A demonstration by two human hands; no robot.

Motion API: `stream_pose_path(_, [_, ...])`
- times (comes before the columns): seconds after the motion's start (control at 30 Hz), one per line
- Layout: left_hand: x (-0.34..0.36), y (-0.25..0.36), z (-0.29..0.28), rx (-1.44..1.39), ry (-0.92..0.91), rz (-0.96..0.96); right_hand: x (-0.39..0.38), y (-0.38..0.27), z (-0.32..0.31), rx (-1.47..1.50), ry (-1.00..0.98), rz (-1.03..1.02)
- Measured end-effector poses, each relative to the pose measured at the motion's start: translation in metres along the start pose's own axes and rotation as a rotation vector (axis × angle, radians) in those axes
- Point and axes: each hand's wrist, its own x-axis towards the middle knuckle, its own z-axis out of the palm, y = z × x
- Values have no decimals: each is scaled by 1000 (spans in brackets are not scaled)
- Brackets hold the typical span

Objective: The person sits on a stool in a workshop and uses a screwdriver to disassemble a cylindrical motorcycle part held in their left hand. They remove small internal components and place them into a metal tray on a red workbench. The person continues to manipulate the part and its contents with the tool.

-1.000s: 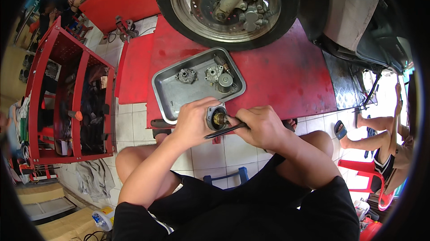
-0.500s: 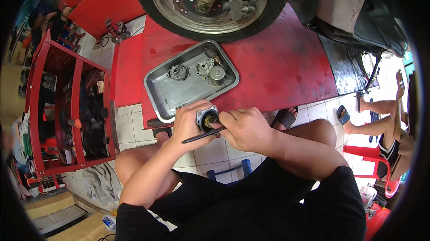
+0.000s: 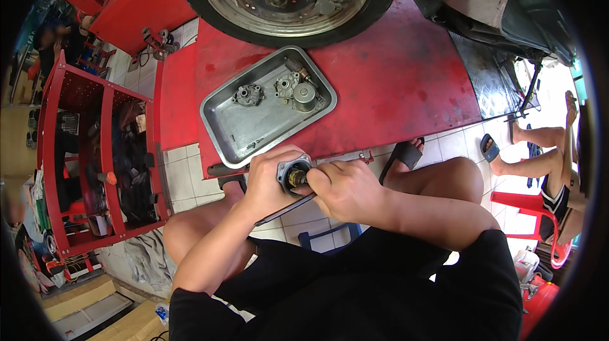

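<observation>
My left hand (image 3: 269, 183) is closed around a round metal housing (image 3: 285, 166) whose open end faces up. Down in its bore shows a brass-coloured inner part (image 3: 295, 178). Right against that opening is my right hand (image 3: 342, 190), its thumb and fingers pinched together at the rim. A thin dark rod-shaped tool (image 3: 279, 211) sticks out from under the right hand toward my left wrist; its exact kind cannot be made out. The right fingertips hide part of the bore.
Beyond my hands a metal tray (image 3: 212, 135) on the red lift table (image 3: 393, 81) holds several metal parts (image 3: 304, 96) and small screws. A motorcycle wheel (image 3: 288, 36) stands behind it. Left is a red shelf cart (image 3: 109, 170); at right another person's legs (image 3: 533, 157) show.
The rod-shaped tool has swung so that more of it lies beneath my right hand. My right fingers have shifted at the opening, and the brass-coloured part shows more. My view has tilted slightly.
</observation>
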Motion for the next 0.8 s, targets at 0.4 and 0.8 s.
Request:
stream_pose_path(0.4, [1,10,-1,15,-3,-190,12,3,-6,-10,-83,98])
stream_pose_path(0.8, [15,-49,-85,-785,839,-689,73,50,-10,129,98,318])
